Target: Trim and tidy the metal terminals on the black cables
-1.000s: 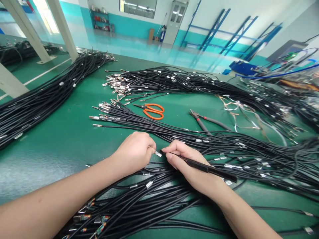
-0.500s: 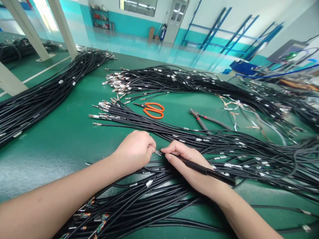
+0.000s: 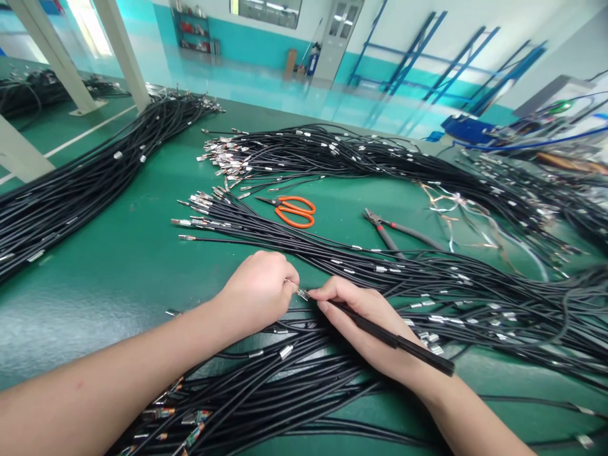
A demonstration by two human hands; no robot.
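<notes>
The left hand (image 3: 259, 292) pinches a metal terminal (image 3: 302, 294) near the centre of the green table (image 3: 118, 266). The right hand (image 3: 363, 320) grips a black tweezer-like tool (image 3: 399, 342), fingers pressed together, tip at the terminal. Step in hand: working the terminal; next calls for steady, fine tip alignment.

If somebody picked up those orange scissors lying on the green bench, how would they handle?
The orange-handled scissors look stiff and probably light, being small with thin blades. They lie flat and closed on the bench, so they would likely slide, not roll. The looped handles should give an easy grip.
</notes>
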